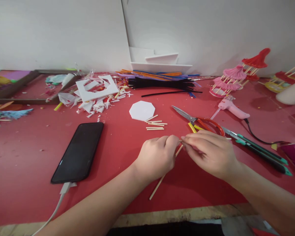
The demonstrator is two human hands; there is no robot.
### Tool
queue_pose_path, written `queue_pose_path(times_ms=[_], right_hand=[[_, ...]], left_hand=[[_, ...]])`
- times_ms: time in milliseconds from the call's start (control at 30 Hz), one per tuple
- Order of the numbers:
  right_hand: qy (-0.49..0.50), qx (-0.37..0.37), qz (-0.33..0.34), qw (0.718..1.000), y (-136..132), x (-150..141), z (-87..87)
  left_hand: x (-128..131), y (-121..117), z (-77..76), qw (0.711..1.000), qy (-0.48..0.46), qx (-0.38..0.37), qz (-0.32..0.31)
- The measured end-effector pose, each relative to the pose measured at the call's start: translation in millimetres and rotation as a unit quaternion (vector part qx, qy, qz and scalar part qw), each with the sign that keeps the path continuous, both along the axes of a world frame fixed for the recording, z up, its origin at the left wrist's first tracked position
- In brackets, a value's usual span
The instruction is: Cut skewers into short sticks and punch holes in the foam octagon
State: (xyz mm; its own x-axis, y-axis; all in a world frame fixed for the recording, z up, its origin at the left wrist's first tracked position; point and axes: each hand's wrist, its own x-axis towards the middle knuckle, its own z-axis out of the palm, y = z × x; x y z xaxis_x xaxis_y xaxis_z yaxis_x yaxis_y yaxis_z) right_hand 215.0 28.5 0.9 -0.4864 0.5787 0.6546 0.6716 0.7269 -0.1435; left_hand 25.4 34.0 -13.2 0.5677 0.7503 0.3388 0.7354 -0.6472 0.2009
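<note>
My left hand (158,155) is closed, with thumb and fingertips pinched on a thin wooden stick. Fingers of my right hand (210,153) pinch the other end, so both hands meet over the red table; most of this piece is hidden. A longer wooden stick (157,187) runs diagonally beneath my left hand. Beyond the hands lie several short cut sticks (155,128), and one touches the edge of a white foam octagon (142,110). Scissors with red handles (186,114) lie open just past my right hand, partly covered by it.
A black phone (78,152) with a white cable is at left. White foam scraps (97,88) and pipe cleaners (162,84) lie behind. At right are a green-and-black utility knife (260,152), a pink glue gun (233,108) and a pink-and-red tiered model (232,77).
</note>
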Motion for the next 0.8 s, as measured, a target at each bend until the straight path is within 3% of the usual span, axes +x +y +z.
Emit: queue_pose_path(times_ms=[800], right_hand=[[0.012, -0.004, -0.010, 1.000, -1.6, -3.4, 0.1]], left_hand=[[2.1, -2.3, 0.9, 1.000, -0.006, 0.012, 0.012]])
